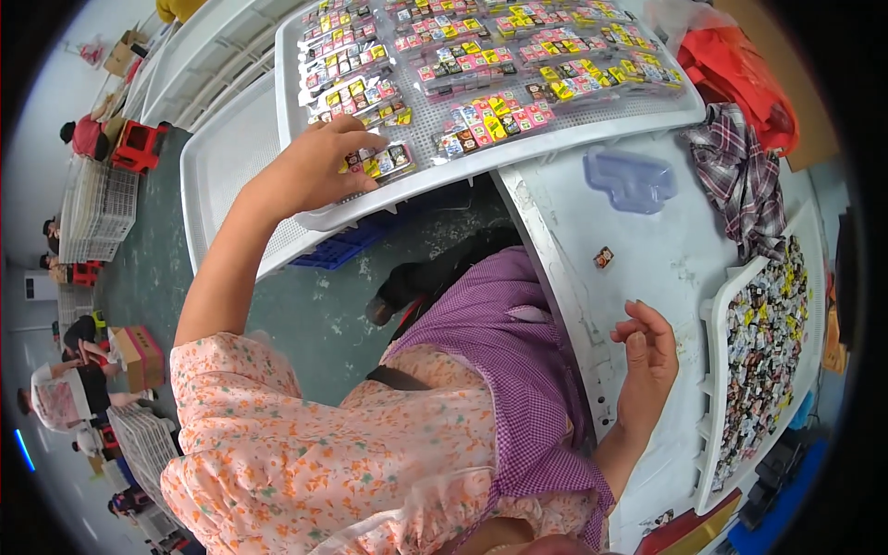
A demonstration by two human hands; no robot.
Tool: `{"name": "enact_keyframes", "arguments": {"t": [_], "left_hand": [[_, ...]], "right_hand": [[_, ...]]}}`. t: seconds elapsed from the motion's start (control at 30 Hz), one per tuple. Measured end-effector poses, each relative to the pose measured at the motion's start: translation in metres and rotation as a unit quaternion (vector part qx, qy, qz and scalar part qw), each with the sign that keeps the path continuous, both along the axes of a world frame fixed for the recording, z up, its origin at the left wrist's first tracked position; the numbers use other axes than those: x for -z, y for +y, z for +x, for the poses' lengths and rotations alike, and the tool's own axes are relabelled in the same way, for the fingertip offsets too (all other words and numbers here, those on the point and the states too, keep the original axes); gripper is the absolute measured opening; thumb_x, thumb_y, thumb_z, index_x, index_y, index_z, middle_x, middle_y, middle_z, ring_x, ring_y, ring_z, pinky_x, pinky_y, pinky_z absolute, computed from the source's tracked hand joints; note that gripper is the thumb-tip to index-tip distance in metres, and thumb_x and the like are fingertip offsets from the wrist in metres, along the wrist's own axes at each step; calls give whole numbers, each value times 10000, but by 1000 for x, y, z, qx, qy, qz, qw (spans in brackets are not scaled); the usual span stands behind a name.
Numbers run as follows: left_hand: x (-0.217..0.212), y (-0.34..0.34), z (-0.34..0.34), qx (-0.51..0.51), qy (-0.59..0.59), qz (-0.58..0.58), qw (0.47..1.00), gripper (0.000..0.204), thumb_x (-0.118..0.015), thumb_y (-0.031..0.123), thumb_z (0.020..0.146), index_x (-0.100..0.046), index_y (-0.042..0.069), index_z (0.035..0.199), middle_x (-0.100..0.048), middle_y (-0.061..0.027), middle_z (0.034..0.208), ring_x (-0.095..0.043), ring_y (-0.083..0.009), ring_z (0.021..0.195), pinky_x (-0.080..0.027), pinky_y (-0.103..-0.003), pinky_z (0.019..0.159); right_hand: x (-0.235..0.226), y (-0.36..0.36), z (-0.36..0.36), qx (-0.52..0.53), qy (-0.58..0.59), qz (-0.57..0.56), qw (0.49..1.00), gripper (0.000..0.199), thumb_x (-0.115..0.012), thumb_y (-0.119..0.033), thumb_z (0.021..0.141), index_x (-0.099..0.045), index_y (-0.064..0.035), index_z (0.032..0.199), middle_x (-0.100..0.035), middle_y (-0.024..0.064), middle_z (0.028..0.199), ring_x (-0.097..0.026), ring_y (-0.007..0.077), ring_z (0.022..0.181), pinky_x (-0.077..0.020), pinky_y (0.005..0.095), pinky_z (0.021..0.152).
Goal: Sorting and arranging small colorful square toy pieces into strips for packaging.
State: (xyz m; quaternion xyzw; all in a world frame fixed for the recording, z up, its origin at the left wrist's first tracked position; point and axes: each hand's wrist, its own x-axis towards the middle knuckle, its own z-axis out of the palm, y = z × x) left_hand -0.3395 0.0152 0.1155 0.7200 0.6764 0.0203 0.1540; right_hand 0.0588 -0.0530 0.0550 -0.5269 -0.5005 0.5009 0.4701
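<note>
Head view: the left hand (326, 165) touches a multicoloured pack (390, 161) at 11 o'clock, just inside the rim of the white tray (555, 147); whether it grips cannot be told. The right hand (650, 361), at 4 o'clock, is released over the table (661, 287).

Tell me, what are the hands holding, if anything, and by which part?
The left hand straddles the left end of a pack on the tray; whether it grips or just touches, I can't tell. The right hand holds nothing.
</note>
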Motion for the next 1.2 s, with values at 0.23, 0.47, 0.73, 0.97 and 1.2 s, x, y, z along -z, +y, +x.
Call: {"name": "enact_keyframes", "arguments": {"t": [0.23, 0.47, 0.73, 0.97, 1.2], "left_hand": [[13, 4, -4, 106, -56, 71, 990, 413, -719, 133, 778, -627, 109, 1180, -579, -109, 1140, -528, -302, 1081, -434, -400, 933], [28, 24, -48, -31, 12, 196, 980, 398, -695, 187, 803, -622, 122, 1190, -577, -119, 1215, -531, -315, 1113, -403, -418, 958], [36, 25, -66, -47, 93, 143, 984, 453, -678, 238, 814, -586, 181, 1254, -560, -105, 1254, -541, -316, 1120, -377, -438, 948], [38, 26, -64, 6, 62, 166, 984, 401, -644, 178, 847, -592, 150, 1244, -586, -134, 1203, -571, -314, 1079, -450, -415, 925], [37, 25, -69, 4, 15, 172, 985, 378, -607, 118, 876, -578, 119, 1252, -578, -138, 1223, -615, -325, 994, -512, -363, 833]], "right_hand": [[3, -2, 0, 2, 11, -14, 1000, 316, -625, -185, 910, -582, 4, 1158, -604, 53, 1033, -545, 125, 881, -452, 268, 822], [8, -5, 8, 10, -24, -18, 1000, 310, -593, -199, 923, -576, -12, 1171, -616, 58, 1047, -541, 124, 855, -450, 280, 827], [11, -10, 6, 19, -17, -20, 999, 294, -576, -172, 928, -570, -8, 1173, -613, 62, 1088, -543, 123, 871, -452, 280, 828], [16, -6, 5, 12, -9, -33, 999, 276, -562, -137, 930, -568, -5, 1172, -612, 61, 1090, -540, 120, 867, -446, 270, 830], [15, -10, 0, 22, -22, -64, 997, 283, -561, -140, 918, -572, 4, 1161, -608, 65, 1001, -532, 128, 847, -426, 260, 805]]}}
